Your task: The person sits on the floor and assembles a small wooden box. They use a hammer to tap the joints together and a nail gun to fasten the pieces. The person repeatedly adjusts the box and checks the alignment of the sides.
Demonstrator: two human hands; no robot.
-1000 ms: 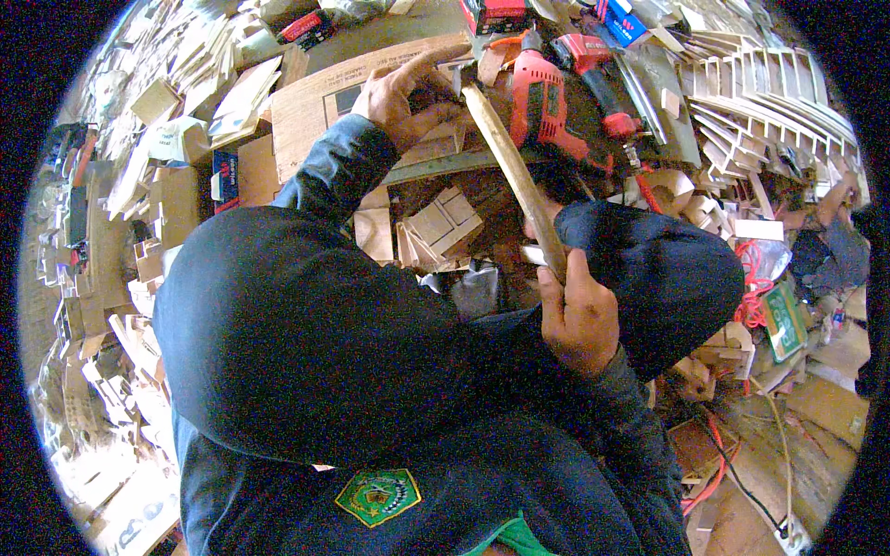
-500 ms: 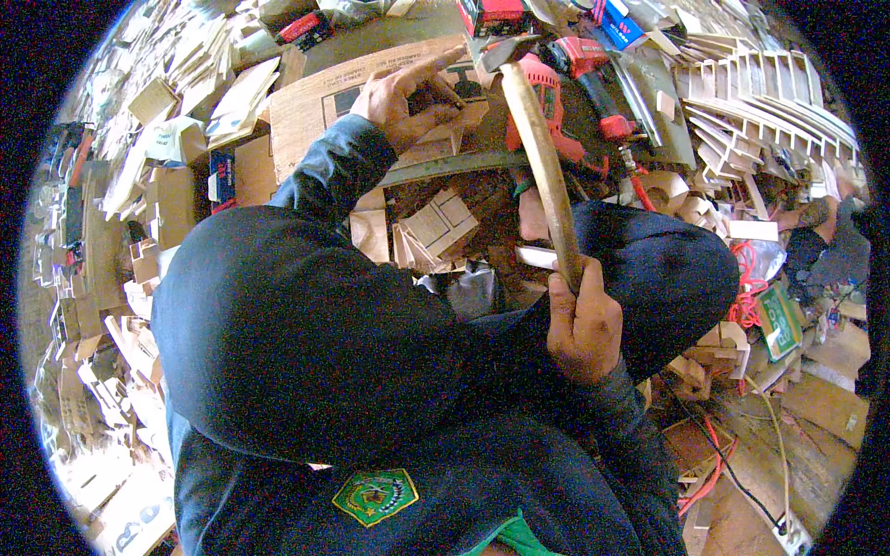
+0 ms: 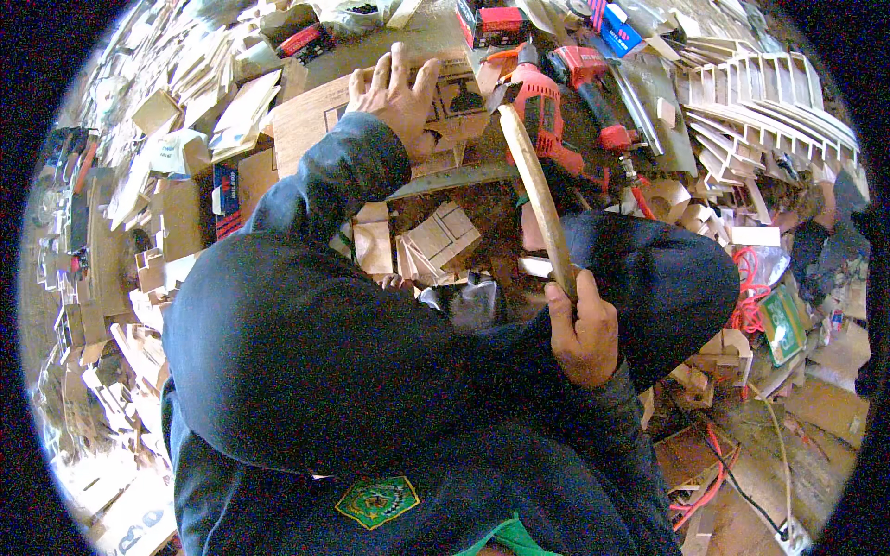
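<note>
My left hand lies with its fingers spread on a flat brown sheet with printed marks, which looks like cardboard or thin wood. Gripped near the end of its wooden handle, a hammer is in my right hand, over my bent right leg. The dark hammer head is close to the sheet's right end, beside a red power tool. Whether the head touches anything, I cannot tell. Below the sheet's near edge, small wooden pieces lie between my legs.
Right of the red power tool lies a red and black tool with a hose fitting. Slatted wooden pieces stack at the far right, and thin boards at the far left. A red cord coils near a green box.
My left hand has gone from curled fingers near the sheet's right end to spread fingers lying on it. The hammer head has come down and nearer to me, still in my right hand.
</note>
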